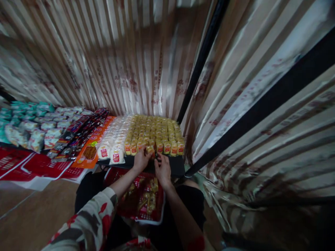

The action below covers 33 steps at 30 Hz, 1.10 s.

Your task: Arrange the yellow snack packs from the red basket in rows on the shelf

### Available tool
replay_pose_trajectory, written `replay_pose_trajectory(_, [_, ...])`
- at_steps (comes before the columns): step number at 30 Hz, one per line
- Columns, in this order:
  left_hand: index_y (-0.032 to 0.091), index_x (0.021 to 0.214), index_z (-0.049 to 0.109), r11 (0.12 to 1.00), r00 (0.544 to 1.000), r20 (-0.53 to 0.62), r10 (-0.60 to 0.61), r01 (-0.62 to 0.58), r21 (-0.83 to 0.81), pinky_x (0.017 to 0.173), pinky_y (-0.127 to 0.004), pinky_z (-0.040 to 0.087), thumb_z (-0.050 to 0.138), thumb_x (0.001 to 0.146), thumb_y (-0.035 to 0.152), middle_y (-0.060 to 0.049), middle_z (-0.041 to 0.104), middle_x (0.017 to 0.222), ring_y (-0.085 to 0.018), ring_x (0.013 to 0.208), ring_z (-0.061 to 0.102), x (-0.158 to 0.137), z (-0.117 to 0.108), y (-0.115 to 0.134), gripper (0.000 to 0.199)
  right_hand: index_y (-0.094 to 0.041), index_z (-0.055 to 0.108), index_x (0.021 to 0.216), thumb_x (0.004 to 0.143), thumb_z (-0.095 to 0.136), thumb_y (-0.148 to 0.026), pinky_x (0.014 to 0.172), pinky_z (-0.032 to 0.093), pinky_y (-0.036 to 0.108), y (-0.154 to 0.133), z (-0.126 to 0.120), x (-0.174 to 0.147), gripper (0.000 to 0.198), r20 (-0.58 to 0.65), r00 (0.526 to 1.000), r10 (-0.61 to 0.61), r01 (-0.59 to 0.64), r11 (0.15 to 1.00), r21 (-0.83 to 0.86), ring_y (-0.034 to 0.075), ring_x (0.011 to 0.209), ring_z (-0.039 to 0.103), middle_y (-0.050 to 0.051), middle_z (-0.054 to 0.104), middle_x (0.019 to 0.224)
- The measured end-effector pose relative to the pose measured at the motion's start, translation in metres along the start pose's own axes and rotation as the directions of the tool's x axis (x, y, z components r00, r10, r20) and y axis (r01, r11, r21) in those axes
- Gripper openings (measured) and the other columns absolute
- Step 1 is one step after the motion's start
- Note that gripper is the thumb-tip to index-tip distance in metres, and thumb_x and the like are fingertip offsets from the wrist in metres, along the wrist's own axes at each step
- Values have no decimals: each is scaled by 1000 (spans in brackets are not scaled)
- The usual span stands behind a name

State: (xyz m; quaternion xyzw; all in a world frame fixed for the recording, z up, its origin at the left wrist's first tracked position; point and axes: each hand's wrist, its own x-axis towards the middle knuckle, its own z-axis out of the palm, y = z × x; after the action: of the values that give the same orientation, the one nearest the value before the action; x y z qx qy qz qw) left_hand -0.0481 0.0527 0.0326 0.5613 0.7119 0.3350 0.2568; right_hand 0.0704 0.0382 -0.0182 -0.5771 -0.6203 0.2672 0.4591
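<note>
My left hand (141,161) pinches a small yellow snack packet (150,150) at the front edge of the stacked rows. Just beside it, my right hand (163,169) has its fingers curled together; what they hold, if anything, I cannot make out. Rows of matching yellow packets (157,129) with red labels stand on the dark shelf (176,166) behind my hands. Below my forearms, a red plastic basket (160,219) rests between my legs with several loose yellow packets (151,200) inside.
Left of the yellow rows are white packets (116,153), orange bags (90,153), dark packets (75,134) and teal packets (34,111). Red baskets (39,167) hang or stand along the shelf's front at left. Black poles (201,59) and pale printed sheeting (146,62) rise behind and to the right.
</note>
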Motion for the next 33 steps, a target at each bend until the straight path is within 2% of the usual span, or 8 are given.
replay_pose_trajectory(5, [11, 113, 51, 998, 999, -26, 25, -24, 50, 71, -29, 45, 53, 82, 28, -5, 62, 81, -17, 73, 58, 9, 15, 0, 35, -19, 56, 120, 84, 37, -18, 78, 51, 31, 17, 3, 7, 40, 17, 996, -86, 86, 995, -42, 17, 88, 59, 10, 58, 107])
replay_pose_trajectory(11, [16, 121, 47, 986, 985, -64, 158, -155, 60, 91, -37, 43, 51, 83, 22, -12, 59, 112, -22, 104, 56, 14, 26, -6, 39, -19, 52, 125, 85, 35, -19, 78, 51, 30, 24, 4, 7, 44, -10, 998, -68, 67, 995, -79, 17, 90, 60, 11, 59, 104])
replay_pose_trajectory(16, [17, 124, 45, 981, 981, -84, 178, -169, 100, 88, -37, 45, 50, 83, 23, -12, 51, 114, -22, 101, 55, 14, 27, -4, 41, -21, 51, 127, 84, 34, -18, 78, 50, 29, 23, 7, 8, 46, 17, 998, -60, 62, 984, -168, 17, 90, 60, 9, 59, 108])
replay_pose_trajectory(21, [16, 130, 35, 979, 973, -120, 197, -188, 81, 89, -38, 45, 51, 82, 20, -12, 47, 114, -22, 103, 52, 10, 26, -2, 50, -19, 52, 124, 84, 34, -19, 77, 51, 28, 23, 9, 7, 44, -23, 998, -58, 54, 987, -149, 16, 88, 60, 10, 58, 109])
replay_pose_trajectory(26, [17, 121, 40, 967, 948, -189, 256, -248, 65, 87, -35, 47, 47, 84, 18, -11, 47, 110, -20, 101, 53, 2, 30, -14, 38, -18, 53, 123, 84, 34, -20, 76, 51, 30, 22, 11, 7, 43, -61, 996, -62, 53, 989, -141, 17, 86, 61, 12, 58, 108])
replay_pose_trajectory(30, [17, 105, 49, 954, 960, -83, 267, -252, 160, 80, -31, 49, 43, 87, 19, -8, 50, 100, -18, 89, 56, -4, 35, -22, 19, -18, 53, 123, 85, 34, -21, 75, 51, 29, 21, 11, 7, 43, -72, 996, -57, 48, 991, -127, 17, 87, 61, 12, 58, 109])
replay_pose_trajectory(33, [17, 105, 51, 935, 956, -4, 294, -287, 207, 83, -30, 48, 40, 89, 20, -9, 51, 102, -18, 93, 56, -3, 39, -23, 19, -18, 54, 122, 85, 34, -22, 75, 51, 28, 21, 11, 7, 43, -69, 997, -47, 37, 990, -133, 16, 88, 60, 12, 57, 110])
